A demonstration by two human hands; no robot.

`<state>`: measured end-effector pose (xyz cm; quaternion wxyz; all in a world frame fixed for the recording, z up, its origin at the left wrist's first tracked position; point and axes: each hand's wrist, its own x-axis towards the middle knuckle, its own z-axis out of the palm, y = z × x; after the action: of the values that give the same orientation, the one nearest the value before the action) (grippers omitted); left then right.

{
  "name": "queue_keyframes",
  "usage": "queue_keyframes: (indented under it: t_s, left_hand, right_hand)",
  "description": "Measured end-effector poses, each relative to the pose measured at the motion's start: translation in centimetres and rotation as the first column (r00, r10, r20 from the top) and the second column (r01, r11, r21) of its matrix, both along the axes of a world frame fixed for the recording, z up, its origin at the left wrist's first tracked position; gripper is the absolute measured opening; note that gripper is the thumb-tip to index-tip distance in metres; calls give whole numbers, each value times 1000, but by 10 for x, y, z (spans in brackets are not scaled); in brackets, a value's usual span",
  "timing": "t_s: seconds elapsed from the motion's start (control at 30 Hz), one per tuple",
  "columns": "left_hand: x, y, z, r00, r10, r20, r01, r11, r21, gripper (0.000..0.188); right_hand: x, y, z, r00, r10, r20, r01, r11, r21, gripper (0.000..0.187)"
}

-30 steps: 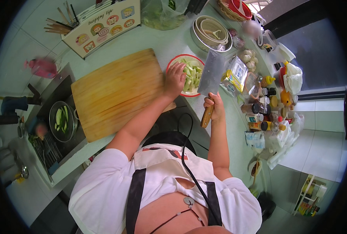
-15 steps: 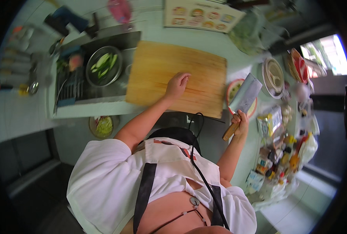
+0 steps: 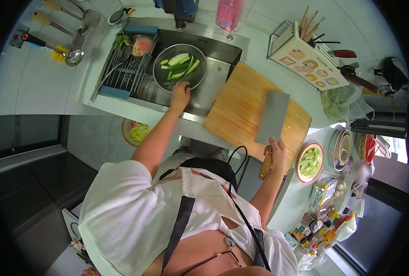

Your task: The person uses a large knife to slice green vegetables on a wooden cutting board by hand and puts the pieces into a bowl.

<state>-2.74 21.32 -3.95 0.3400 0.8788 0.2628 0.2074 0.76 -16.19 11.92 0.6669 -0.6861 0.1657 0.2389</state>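
My right hand (image 3: 276,154) is closed round the wooden handle of a cleaver (image 3: 272,117), whose broad grey blade lies over the right part of a wooden cutting board (image 3: 234,99). My left hand (image 3: 181,94) is at the near rim of a round metal bowl (image 3: 203,73) in the sink. Its fingers are curled together there, and whatever they may grip is hidden. Inside the bowl are several long green vegetable pieces (image 3: 179,59), some pale on the cut side. Right of the board, a red-rimmed plate (image 3: 322,158) bears pale green cut pieces (image 3: 309,163).
A blue dish rack (image 3: 115,92) stands in the left of the sink (image 3: 220,55). Behind the board is a utensil holder (image 3: 305,60) beside a plastic bag of greens (image 3: 340,99). Jars and bottles (image 3: 324,227) crowd the right counter. Below the sink, a bowl of shreds (image 3: 138,131) shows.
My left hand has gone from above the board to the bowl in the sink. The cleaver has moved from over the red-rimmed plate to over the board. The whole view has shifted leftward.
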Motion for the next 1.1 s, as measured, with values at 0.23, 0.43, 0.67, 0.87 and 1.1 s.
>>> queue_keyframes:
  t_s: [0.23,0.43,0.67,0.87,1.1]
  left_hand:
    - [25,54,-9,955,-84,-284,77,996,-35,23]
    - [60,77,-60,749,-187,-635,262,965,25,56]
    - [66,75,-82,508,-313,-803,447,892,-65,48]
    - [64,84,-26,681,-282,-676,346,937,-42,40]
    - [69,119,43,691,-354,-631,399,914,-75,34]
  right_hand:
    - [-13,49,-6,995,104,-1,-103,988,-113,10]
    - [-29,68,-1,1000,5,25,-1,985,-174,9]
    - [-55,62,6,991,-133,-20,126,969,-211,4]
    - [-59,50,1,990,-144,2,142,970,-197,6]
    - [-47,48,9,990,-113,79,124,981,-149,10]
